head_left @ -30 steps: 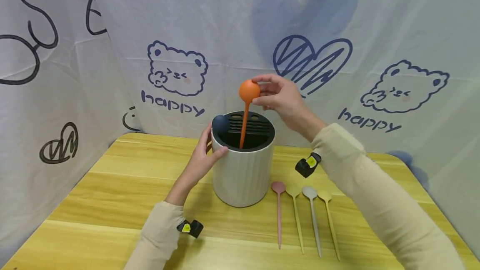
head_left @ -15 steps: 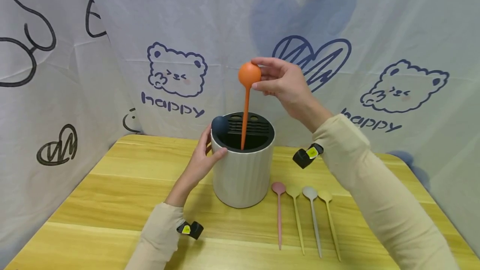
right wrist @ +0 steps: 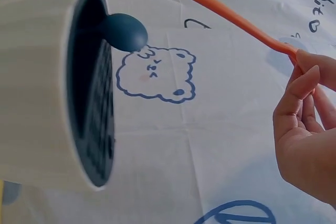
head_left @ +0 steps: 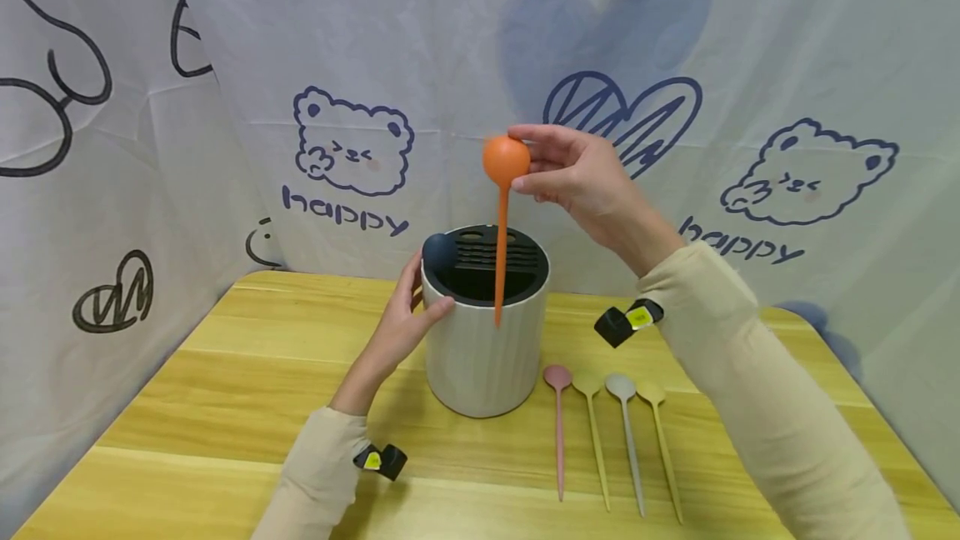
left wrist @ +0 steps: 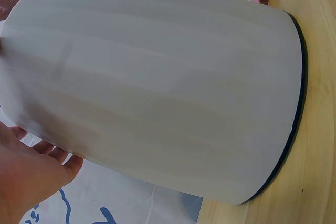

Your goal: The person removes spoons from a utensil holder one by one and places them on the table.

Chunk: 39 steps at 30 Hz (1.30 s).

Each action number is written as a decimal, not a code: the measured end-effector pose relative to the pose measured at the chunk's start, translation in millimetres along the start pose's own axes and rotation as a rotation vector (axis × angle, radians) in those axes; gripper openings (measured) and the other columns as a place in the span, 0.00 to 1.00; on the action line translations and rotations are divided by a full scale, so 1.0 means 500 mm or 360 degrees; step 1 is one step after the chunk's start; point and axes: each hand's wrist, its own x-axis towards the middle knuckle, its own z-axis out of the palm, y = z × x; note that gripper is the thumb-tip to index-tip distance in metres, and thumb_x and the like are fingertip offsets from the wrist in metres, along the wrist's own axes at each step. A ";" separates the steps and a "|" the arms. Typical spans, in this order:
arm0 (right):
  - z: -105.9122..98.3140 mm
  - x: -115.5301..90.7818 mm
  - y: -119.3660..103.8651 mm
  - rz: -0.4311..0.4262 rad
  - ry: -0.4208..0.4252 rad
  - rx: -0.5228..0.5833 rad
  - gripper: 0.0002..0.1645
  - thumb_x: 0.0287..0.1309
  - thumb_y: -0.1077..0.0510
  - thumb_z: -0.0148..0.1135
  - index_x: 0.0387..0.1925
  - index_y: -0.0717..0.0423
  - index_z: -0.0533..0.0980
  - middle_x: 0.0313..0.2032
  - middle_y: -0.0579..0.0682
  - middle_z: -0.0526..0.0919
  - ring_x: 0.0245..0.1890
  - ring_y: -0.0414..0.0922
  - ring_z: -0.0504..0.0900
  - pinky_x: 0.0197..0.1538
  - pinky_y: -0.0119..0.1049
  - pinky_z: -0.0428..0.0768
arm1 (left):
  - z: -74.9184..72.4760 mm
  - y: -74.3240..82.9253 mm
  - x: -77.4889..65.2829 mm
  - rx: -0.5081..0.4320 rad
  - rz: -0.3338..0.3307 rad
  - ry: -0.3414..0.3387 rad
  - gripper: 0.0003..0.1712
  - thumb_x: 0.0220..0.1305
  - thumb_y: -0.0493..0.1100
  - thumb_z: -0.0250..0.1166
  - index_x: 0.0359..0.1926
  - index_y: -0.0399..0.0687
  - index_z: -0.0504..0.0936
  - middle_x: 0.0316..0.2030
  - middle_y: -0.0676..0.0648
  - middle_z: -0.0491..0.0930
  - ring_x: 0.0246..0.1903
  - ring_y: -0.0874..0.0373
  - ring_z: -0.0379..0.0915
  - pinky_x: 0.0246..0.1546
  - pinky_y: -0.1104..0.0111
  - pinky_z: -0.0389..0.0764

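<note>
An orange spoon (head_left: 506,160) hangs with its handle down, and my right hand (head_left: 588,182) pinches it at the edge of its round bowl. Its handle tip overlaps the front wall of a ribbed white utensil holder (head_left: 483,365) in the head view. In the right wrist view the orange handle (right wrist: 220,11) runs clear of the holder's mouth. My left hand (head_left: 401,327) grips the holder's left side near the top, thumb at the front rim. A dark blue spoon (head_left: 439,251) stands in the holder, its bowl above the black slotted lid insert (head_left: 498,252).
Right of the holder, a pink spoon (head_left: 558,432), a greenish-yellow spoon (head_left: 594,436), a grey spoon (head_left: 627,436) and a yellow spoon (head_left: 663,444) lie side by side on the wooden table (head_left: 247,390). A printed white curtain (head_left: 465,40) hangs behind.
My right hand has raised the orange spoon, then shifted slightly right and down; the handle tip has come out of the holder's opening to over its front. My left hand has kept its place.
</note>
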 end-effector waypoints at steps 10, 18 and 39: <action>0.000 -0.046 0.072 -0.0009 -0.0058 0.0072 0.33 0.51 0.80 0.59 0.61 0.70 0.69 0.46 0.51 0.81 0.40 0.46 0.81 0.38 0.30 0.79 | -0.003 -0.004 -0.005 0.0003 -0.0006 0.0006 0.51 0.61 0.58 0.62 0.76 0.51 0.45 0.75 0.45 0.44 0.72 0.47 0.43 0.68 0.49 0.52; 0.001 -0.082 0.108 0.0025 -0.0048 0.0030 0.34 0.47 0.80 0.62 0.60 0.72 0.70 0.46 0.51 0.81 0.39 0.46 0.82 0.44 0.32 0.81 | -0.003 -0.004 -0.007 0.0001 -0.0002 0.0006 0.50 0.62 0.57 0.62 0.76 0.50 0.45 0.75 0.45 0.44 0.72 0.47 0.43 0.69 0.50 0.52; -0.001 -0.201 0.207 0.0077 -0.0094 -0.0113 0.32 0.48 0.76 0.66 0.57 0.74 0.71 0.48 0.56 0.81 0.41 0.45 0.82 0.48 0.36 0.81 | -0.001 0.001 -0.002 0.0027 -0.0003 -0.0001 0.54 0.59 0.64 0.62 0.76 0.51 0.45 0.75 0.47 0.44 0.72 0.47 0.43 0.68 0.50 0.53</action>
